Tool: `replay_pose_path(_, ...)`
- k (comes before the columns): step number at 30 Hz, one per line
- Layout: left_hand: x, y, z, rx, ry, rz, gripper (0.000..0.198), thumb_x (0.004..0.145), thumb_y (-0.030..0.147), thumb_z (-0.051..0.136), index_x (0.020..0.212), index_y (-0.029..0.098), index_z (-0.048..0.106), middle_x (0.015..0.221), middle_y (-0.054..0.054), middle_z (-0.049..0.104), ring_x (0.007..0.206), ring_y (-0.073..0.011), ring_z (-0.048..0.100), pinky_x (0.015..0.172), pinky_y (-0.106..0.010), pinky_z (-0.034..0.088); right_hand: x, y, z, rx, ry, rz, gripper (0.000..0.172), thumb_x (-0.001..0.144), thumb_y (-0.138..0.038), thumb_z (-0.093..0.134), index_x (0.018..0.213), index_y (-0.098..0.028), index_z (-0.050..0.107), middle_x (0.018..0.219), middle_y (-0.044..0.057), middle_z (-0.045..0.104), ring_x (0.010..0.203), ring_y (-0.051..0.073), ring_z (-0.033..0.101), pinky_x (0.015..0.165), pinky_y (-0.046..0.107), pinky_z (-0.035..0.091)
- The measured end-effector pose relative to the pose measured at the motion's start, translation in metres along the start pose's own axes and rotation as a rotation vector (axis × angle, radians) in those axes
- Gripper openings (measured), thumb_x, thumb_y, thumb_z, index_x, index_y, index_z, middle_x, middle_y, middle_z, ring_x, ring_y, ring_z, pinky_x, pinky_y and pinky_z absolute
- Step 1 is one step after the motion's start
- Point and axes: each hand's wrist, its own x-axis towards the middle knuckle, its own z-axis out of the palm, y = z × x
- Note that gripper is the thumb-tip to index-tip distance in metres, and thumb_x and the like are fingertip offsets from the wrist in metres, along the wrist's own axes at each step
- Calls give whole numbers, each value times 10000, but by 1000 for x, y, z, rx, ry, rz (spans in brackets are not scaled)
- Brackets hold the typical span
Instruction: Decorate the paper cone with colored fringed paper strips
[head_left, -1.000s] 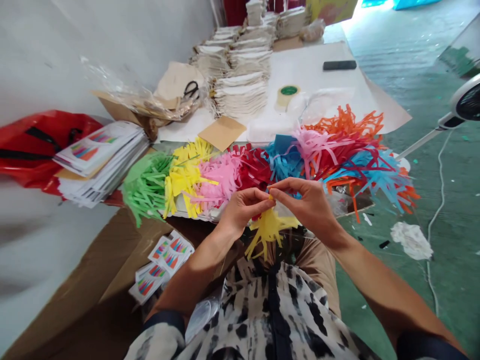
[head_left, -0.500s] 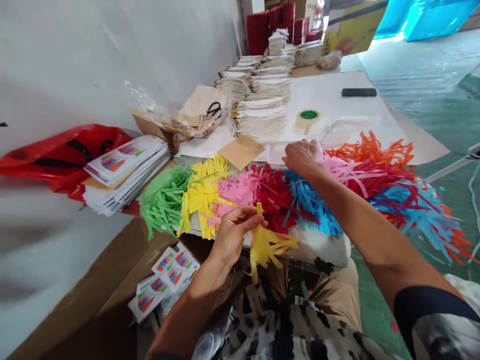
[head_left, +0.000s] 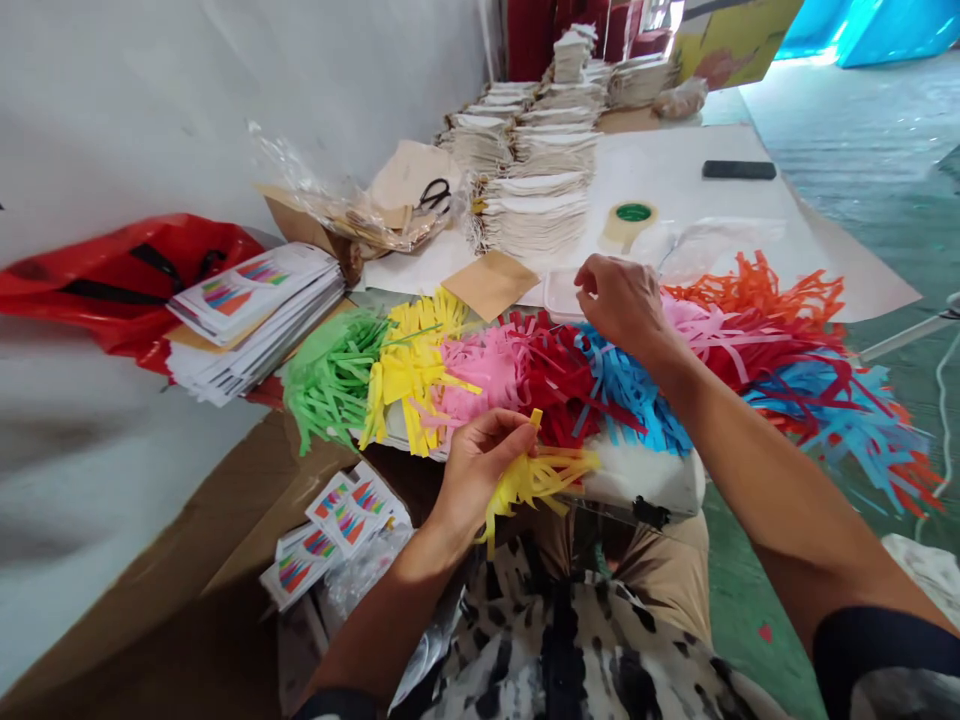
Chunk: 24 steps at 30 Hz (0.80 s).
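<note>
Green fringe (head_left: 330, 378) is laid at left. By the pinched fingers of the left hand (head_left: 478, 458), a yellow tassel (head_left: 529, 484) is held before red fringe (head_left: 559, 402). The right hand (head_left: 621, 302) is curled near blue fringe (head_left: 646, 408); whether its fingers hold anything cannot be told.

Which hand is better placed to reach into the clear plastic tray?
Probably the right hand: it is at the clear plastic tray, though whether it holds anything is unclear. The left hand is farther from it, pinching a yellow tassel.
</note>
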Motion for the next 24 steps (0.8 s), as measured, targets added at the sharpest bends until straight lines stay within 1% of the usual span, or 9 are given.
replay_pose_path(2, -5, -2, 5, 52, 1, 34, 269, 809, 385, 899, 894, 172, 758, 740, 5, 722, 644, -87, 650, 622, -177, 524, -39, -11, -16, 303, 36, -71, 303, 891, -170, 680, 1173, -227, 774, 983, 59, 787, 942, 257, 705, 938, 425, 502)
replay_pose_path(4, -12, -3, 11, 78, 3, 49, 274, 803, 395, 902, 890, 178, 758, 739, 3, 724, 659, -103, 665, 630, -192, 530, -86, -21, -27, 604, 3, -108, 129, 897, -251, 757, 1009, -248, 821, 969, 35, 797, 898, 224, 720, 865, 373, 541)
replay_pose_path(5, -15, -3, 15, 90, 1, 50, 276, 799, 399, 904, 886, 182, 758, 736, 5, 722, 660, -110, 667, 628, -198, 528, -109, -24, -31, 740, -33, -94, 84, 894, -285, 789, 962, -253, 828, 959, 30, 799, 896, 217, 725, 843, 357, 550)
replay_pose_path(7, -23, -3, 22, 125, -27, 53, 266, 809, 406, 894, 882, 187, 762, 738, 6, 715, 657, -115, 658, 621, -208, 518, -153, -26, -33, 998, -85, -29, 86, 866, -315, 852, 933, -266, 832, 908, 19, 792, 837, 195, 722, 763, 325, 558)
replay_pose_path(10, -33, -6, 30, 210, -108, 99, 231, 852, 402, 855, 885, 189, 772, 767, -5, 706, 674, -117, 639, 628, -222, 504, -196, -22, -30, 1196, -82, 50, 80, 836, -271, 894, 882, -288, 831, 848, 2, 775, 784, 165, 701, 715, 294, 548)
replay_pose_path(13, -38, -12, 35, 304, -157, 193, 200, 877, 382, 832, 879, 190, 775, 804, -18, 697, 707, -120, 623, 638, -230, 484, -215, -15, -28, 1220, -52, 85, 111, 841, -228, 889, 890, -311, 833, 856, -11, 773, 793, 144, 693, 733, 277, 542)
replay_pose_path(17, -42, -18, 40, 385, -198, 264, 154, 901, 347, 810, 907, 196, 781, 861, -37, 719, 770, -140, 644, 696, -251, 495, -222, -8, -36, 1162, -73, 118, 100, 846, -277, 894, 922, -309, 836, 884, -3, 779, 816, 151, 698, 746, 285, 533)
replay_pose_path(22, -46, -13, 49, 477, -213, 318, 126, 907, 327, 797, 888, 202, 795, 867, -53, 753, 796, -164, 675, 734, -269, 512, -231, -3, -45, 1083, -166, 158, 141, 855, -390, 882, 903, -270, 827, 881, 29, 773, 815, 194, 696, 756, 339, 529)
replay_pose_path(24, -46, -10, 53, 498, -218, 336, 127, 898, 322, 800, 851, 204, 796, 837, -51, 756, 769, -163, 672, 719, -268, 509, -234, -2, -47, 1053, -166, 174, 168, 862, -418, 871, 895, -261, 820, 863, 31, 765, 803, 200, 690, 759, 350, 530)
